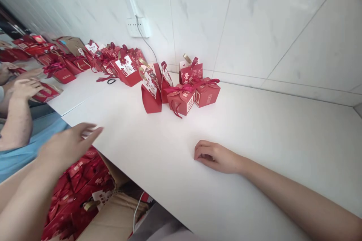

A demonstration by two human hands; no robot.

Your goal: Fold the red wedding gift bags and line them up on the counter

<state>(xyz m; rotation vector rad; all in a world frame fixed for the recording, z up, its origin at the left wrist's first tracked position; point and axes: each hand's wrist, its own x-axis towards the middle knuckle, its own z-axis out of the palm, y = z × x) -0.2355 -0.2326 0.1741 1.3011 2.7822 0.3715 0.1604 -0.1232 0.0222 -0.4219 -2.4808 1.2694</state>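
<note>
The left hand (69,145) hangs open and empty, fingers spread, at the near edge of the worktop (254,139), above a carton (113,214) of flat red packs (76,184) on the floor. The right hand (217,157) rests on the worktop with fingers curled under, holding nothing. A cluster of finished red boxes (181,90) with ribbons stands well apart from both hands, near the tiled wall (254,19); more boxes (118,62) run along the wall to the left.

The left hand is blurred and moving fast, so it could clip the worktop's edge, or snag a ribbon or handle in the crowded carton. A cable (147,43) hangs from the socket (138,26) down behind the boxes, and a reach that way might tug it and topple them. Another person's hands (24,86) work close on the left, so arms could collide.
</note>
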